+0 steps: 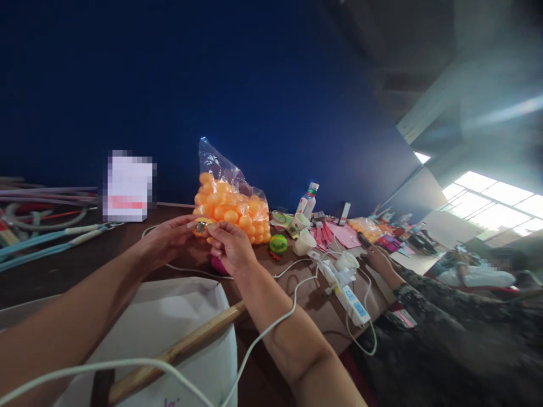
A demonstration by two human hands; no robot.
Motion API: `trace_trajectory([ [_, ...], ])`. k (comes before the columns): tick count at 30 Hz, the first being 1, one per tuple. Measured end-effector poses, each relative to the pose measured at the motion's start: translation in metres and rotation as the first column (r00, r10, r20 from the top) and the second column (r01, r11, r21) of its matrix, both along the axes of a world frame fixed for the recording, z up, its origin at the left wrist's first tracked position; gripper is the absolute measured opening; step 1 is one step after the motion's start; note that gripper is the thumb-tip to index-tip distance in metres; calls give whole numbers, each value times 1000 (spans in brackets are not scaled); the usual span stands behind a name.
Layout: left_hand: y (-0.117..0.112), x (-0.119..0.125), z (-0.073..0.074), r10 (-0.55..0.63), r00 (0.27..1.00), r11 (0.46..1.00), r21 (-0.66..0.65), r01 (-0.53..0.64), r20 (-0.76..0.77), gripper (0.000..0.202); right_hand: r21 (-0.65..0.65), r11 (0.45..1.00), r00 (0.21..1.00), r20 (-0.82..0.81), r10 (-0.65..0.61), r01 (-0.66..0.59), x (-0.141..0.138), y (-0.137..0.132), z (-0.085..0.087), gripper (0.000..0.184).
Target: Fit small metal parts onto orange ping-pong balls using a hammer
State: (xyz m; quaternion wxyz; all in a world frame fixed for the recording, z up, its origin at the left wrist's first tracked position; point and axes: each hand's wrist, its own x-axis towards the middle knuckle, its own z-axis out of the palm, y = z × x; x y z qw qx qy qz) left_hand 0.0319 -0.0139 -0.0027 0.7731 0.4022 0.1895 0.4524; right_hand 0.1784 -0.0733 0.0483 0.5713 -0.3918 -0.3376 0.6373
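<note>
Both hands meet in front of a clear plastic bag (231, 212) full of orange egg-shaped plastic pieces. Between them is a small orange plastic piece (201, 226) with a silvery metal-looking part on its face. My left hand (169, 240) grips its left side with thumb and fingers. On its right side, the pinched thumb and fingers of my right hand (231, 243) press at the metal-looking part. Whether the right fingers also hold something tiny is hidden. A magenta round object (218, 264) lies on the table, partly behind my right hand.
A white box (178, 316) with a wooden stick (199, 333) across it stands in front. White cables run past my right forearm to a power strip (354, 302). Rightward are a green round container (278, 244), a bottle (309, 200) and a co-worker's hand (379, 263).
</note>
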Motion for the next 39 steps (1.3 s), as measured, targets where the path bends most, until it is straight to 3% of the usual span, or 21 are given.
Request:
trace_trajectory([
  [11,-1,0,0,7,999,1000,14,-7,-33,33,67,996,989,137,-63,54,0,4,-9,21],
  [18,-8,3,11,32,999,999,-1,-32,-24,36,100,993,978,193,-84,65,0,5,-11,32],
  [22,-7,3,10,56,997,998,-24,-57,-47,37,100,994,976,205,-73,53,1,7,-11,35],
  [25,-4,0,5,61,998,998,-18,-61,-32,37,156,988,971,235,-39,2,2,7,-7,34],
  [28,-5,-2,5,78,997,997,-26,-78,-9,36,211,975,924,383,-15,-71,7,-4,10,34],
  [30,-6,-3,8,97,995,994,-58,-97,-4,36,257,958,829,558,-36,-130,12,-19,24,29],
  [32,-7,-4,10,126,992,986,-110,-125,2,36,304,888,630,776,-20,-346,15,-38,37,18],
  [33,-7,-5,11,140,990,981,-139,-137,7,35,300,804,471,881,-28,-513,14,-48,40,14],
  [35,-6,-6,10,167,986,968,-193,-159,25,28,157,555,150,987,-59,-817,10,-63,40,19],
  [36,-5,-7,10,174,984,963,-215,-162,36,24,38,427,9,998,-70,-904,6,-69,36,26],
  [37,-4,-8,9,179,983,959,-233,-163,48,20,-86,347,-124,988,-88,-934,1,-73,31,32],
  [39,-2,-9,8,191,979,951,-259,-167,71,20,-251,327,-309,941,-136,-911,-11,-77,20,34],
])
